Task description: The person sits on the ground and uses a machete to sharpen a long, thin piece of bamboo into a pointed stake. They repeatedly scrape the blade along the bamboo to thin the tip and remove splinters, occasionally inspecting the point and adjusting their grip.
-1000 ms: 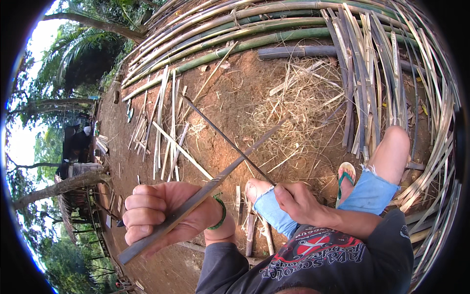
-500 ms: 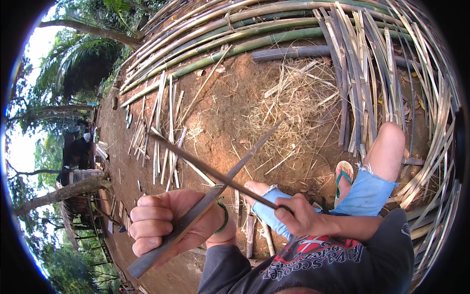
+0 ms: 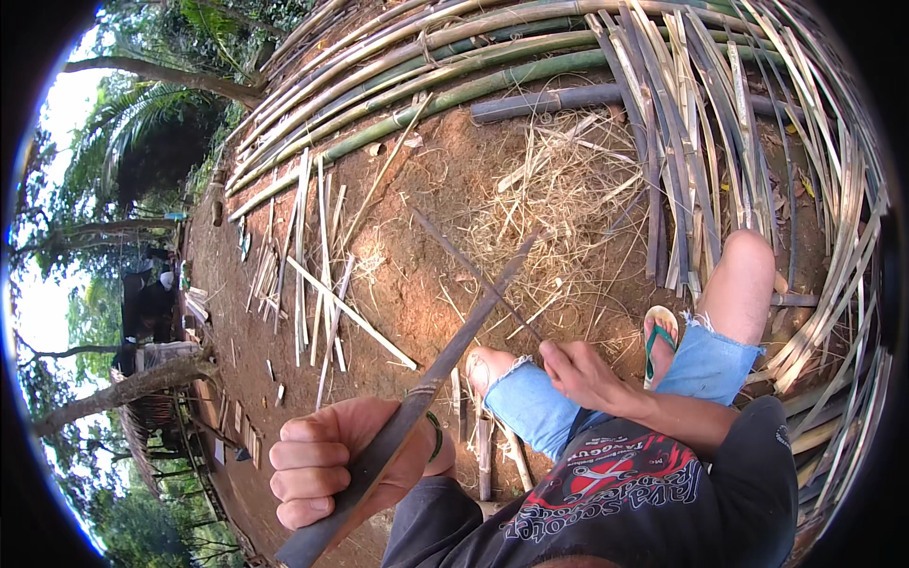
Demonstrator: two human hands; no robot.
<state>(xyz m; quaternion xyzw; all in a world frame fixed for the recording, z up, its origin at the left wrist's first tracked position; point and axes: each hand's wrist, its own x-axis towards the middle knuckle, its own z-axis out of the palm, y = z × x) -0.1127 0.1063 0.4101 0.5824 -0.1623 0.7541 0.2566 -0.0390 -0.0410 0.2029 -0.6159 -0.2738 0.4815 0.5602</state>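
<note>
My left hand (image 3: 346,459) is closed around a long dark bamboo slat (image 3: 402,417), which has a ringed node partway up and points away to the upper right. In my right hand (image 3: 582,377) is a long, thin, dark knife (image 3: 454,248), seen nearly edge-on and pointing to the far left. The two cross beyond my hands near the slat's far part; whether they touch I cannot tell. My fingers hide the knife's handle.
Pale shavings (image 3: 559,189) litter the brown ground ahead. Cut bamboo strips (image 3: 303,256) lie at left. Green bamboo poles (image 3: 473,90) stretch across the back, and split slats (image 3: 677,142) are piled at right. My bent knees (image 3: 739,275) are close to my right hand.
The knife has swung rightward and away along the slat, its crossing moving from mid-slat toward the far end. My right hand has shifted slightly away; my left hand moved slightly right and nearer.
</note>
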